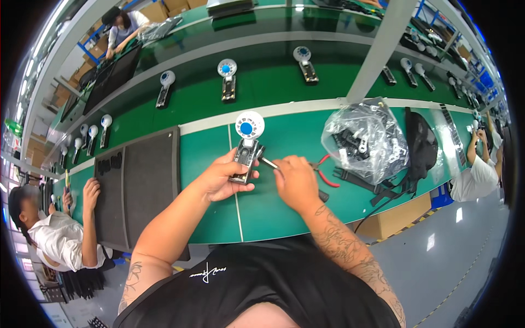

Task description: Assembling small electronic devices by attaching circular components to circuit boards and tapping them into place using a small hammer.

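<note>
My left hand [227, 175] grips a small handheld fan [240, 164] over the green bench. Its round white head with a blue hub [247, 127] points away from me, and its handle casing shows dark inner parts. My right hand [296, 183] is closed around a small hammer [269, 163] with a metal shaft. The hammer's dark head lies close beside the fan's handle; whether they touch I cannot tell. Its dark grip end pokes out below my right hand. Red-handled pliers [327, 176] rest just right of that hand.
A clear plastic bag [367, 139] of black and white parts lies right, beside a black cloth-like item [421, 143]. Dark foam mats [150, 186] cover the left. Beyond the bench, a green belt [197, 93] carries several similar fans. Other people work left, far left and right.
</note>
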`<state>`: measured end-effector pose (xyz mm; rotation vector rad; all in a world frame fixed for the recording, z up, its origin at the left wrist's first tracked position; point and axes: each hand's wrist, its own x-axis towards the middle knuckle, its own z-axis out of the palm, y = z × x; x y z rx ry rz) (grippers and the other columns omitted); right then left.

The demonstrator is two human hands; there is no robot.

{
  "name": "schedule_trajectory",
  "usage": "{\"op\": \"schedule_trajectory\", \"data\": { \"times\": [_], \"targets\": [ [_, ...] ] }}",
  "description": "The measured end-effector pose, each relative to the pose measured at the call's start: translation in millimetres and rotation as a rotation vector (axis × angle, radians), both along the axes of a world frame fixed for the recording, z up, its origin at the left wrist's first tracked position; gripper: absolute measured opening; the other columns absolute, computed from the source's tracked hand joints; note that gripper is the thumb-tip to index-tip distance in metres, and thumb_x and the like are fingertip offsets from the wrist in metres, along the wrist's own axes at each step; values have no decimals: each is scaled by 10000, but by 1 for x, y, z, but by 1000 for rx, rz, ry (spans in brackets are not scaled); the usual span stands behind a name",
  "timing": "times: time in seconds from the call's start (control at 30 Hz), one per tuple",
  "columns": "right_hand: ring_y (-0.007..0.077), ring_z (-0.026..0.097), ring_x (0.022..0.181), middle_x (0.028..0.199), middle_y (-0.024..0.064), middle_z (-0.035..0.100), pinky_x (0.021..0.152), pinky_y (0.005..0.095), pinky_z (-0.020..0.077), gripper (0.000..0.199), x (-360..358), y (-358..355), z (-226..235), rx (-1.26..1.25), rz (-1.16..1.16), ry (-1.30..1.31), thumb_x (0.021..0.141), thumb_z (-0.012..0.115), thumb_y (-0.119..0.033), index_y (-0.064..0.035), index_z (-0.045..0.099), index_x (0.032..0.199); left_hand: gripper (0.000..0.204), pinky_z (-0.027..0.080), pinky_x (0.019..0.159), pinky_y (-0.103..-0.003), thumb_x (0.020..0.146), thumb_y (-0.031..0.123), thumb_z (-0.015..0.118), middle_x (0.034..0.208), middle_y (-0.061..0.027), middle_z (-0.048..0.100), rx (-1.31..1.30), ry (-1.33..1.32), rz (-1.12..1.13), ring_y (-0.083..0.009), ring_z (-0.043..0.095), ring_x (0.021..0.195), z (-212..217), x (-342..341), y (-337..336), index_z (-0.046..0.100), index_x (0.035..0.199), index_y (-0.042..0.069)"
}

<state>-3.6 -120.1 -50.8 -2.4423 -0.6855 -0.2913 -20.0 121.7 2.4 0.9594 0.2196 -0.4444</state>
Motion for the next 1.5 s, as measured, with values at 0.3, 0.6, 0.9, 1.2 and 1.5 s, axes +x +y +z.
{"op": "schedule_trajectory", "data": {
  "times": [0.3,0.6,0.9,1.2,1.5],
  "targets": [
    [298,614,892,1045,74,664,821,397,539,276,2,-1,6,80,57,-39,875,736,-133,-102,758,1148,366,615,830,-427,1052,180,594,1171,-215,665,1200,-427,249,-320,697,985,-28,217,-41,603,1405,82],
    [313,633,898,1061,100,683,832,398,538,295,4,3,9,81,87,35,863,740,-118,-82,755,1156,417,558,903,-496,1020,301,629,1213,-225,620,1795,-519,-9,-423,661,1005,-45,240,-61,635,1406,145],
    [325,643,899,1054,119,685,837,400,529,295,5,12,9,42,100,90,862,724,-83,-58,739,1155,697,457,1102,-528,1004,432,654,1541,-288,473,2013,-898,143,-465,527,1350,-89,196,19,471,1543,30],
    [331,636,901,1040,125,685,845,408,520,298,0,22,14,-55,114,51,867,706,-64,-49,722,1164,597,483,1095,-499,966,399,686,1472,-166,624,1456,-1177,-154,-390,614,1288,-52,101,111,605,1441,46],
    [334,621,891,1030,133,679,830,418,514,294,-11,41,13,-197,86,-104,878,680,-64,-41,700,1171,315,549,980,-511,949,157,619,1238,-244,655,2135,351,908,-459,664,1146,-56,46,488,528,1216,15]
  ]
}}
